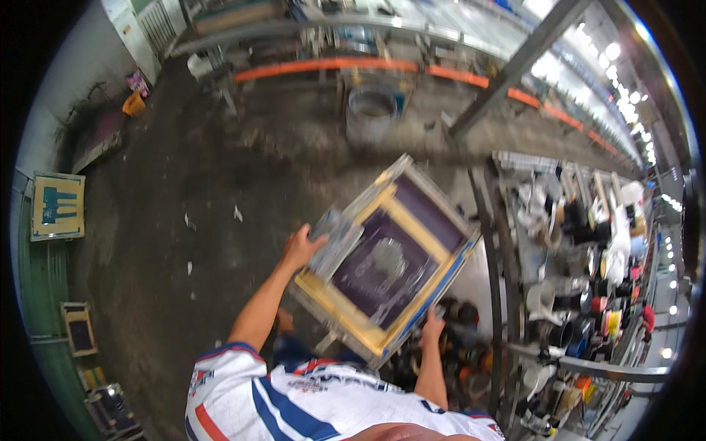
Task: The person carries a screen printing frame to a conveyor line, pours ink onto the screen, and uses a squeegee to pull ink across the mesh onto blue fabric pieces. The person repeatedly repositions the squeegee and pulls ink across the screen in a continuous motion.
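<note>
A screen-printing frame (382,261) is held tilted in front of my body, between my two hands. Its mesh is dark purple with a pale round patch in the middle, and yellowish tape borders it. My left hand (300,248) is closed at the frame's left side, by a greyish, blurred piece (334,239) lying along that edge; whether the fingers hold this piece too, I cannot tell. On the lower right edge, beside a blue strip, my right hand (432,327) is closed around the rim. The fingers beneath the frame are hidden.
To my right, a metal rack (507,250) carries many tubs, cups and tools. More containers (471,360) stand low beside my right arm. A grey bucket (370,114) is ahead, near an orange rail (323,66). Other frames (57,206) lean at the left wall.
</note>
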### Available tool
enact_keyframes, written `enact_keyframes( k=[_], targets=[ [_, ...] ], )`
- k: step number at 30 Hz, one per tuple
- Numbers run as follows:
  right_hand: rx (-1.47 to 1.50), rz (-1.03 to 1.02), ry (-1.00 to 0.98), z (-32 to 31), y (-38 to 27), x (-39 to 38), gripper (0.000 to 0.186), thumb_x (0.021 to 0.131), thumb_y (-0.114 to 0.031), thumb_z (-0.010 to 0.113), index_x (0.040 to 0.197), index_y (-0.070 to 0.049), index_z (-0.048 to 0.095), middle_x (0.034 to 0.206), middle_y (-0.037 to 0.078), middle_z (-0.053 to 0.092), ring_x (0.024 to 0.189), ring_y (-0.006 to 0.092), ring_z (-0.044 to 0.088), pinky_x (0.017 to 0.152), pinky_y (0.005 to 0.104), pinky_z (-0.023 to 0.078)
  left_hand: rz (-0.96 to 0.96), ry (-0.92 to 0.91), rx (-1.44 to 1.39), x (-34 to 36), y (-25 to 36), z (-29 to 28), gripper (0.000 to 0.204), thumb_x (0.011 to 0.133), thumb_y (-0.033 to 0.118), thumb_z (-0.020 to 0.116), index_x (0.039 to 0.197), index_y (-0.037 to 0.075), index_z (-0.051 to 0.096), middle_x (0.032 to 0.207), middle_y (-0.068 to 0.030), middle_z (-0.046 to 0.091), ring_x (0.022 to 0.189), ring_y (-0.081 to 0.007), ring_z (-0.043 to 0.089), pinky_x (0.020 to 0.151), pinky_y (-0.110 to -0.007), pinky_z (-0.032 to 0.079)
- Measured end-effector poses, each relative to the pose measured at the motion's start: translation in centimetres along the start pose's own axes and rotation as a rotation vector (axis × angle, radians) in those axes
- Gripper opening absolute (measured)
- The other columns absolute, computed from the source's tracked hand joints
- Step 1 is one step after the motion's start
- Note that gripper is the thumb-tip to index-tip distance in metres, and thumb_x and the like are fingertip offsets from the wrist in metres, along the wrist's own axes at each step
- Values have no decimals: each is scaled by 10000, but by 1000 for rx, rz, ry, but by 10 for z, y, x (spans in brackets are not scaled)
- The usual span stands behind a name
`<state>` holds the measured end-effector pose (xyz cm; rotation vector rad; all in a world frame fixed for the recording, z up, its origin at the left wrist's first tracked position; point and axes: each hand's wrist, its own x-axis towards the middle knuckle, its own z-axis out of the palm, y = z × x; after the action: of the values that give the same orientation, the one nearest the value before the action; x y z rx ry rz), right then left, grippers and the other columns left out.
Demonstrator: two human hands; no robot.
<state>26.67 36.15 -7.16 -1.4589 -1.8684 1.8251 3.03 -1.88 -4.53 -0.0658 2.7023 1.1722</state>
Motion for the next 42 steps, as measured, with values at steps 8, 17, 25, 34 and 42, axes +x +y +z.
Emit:
enact_keyframes(
  k=[8, 17, 25, 34, 42],
  targets=[
    [-21, -292, -349, 269, -77, -80, 385, 954, -378, 676, 874, -3, 648, 724, -13, 584, 641, 129, 507, 610, 343, 424, -89, 362, -160, 11, -161, -240, 670, 824, 616, 710, 912, -45, 651, 820, -228, 694, 811, -374, 702, 680, -440, 527],
    [-206, -759, -635, 649, -131, -182, 296, 990, -342, 643, 1125, -108, 524, 682, 34, 558, 524, 115, 507, 460, 310, 401, -249, 956, -294, -18, -337, -456, 569, 870, 517, 731, 900, -47, 658, 760, -147, 676, 700, -266, 652, 621, -416, 478],
    [-365, -759, -839, 956, -171, -323, 357, 897, -275, 699, 1083, 17, 611, 842, 178, 673, 745, 252, 653, 704, 402, 506, -423, 1381, -204, 2, -493, -575, 547, 887, 477, 728, 967, -60, 669, 873, -154, 695, 789, -277, 646, 735, -405, 502],
    [-439, -883, -1034, 1189, -216, -399, 277, 896, -263, 689, 1076, -53, 665, 1016, 177, 707, 987, 351, 672, 900, 416, 496, -728, 1493, -309, 89, -588, -657, 605, 909, 502, 689, 1009, -93, 652, 1002, -239, 667, 901, -329, 635, 768, -436, 485],
    [-209, -957, -823, 1440, -285, -411, 228, 905, -238, 684, 1044, -57, 687, 925, 114, 711, 871, 220, 663, 787, 350, 505, -568, 1296, -314, 313, -682, -890, 646, 905, 514, 696, 1058, -112, 640, 987, -246, 682, 890, -329, 649, 772, -435, 492]
  ],
)
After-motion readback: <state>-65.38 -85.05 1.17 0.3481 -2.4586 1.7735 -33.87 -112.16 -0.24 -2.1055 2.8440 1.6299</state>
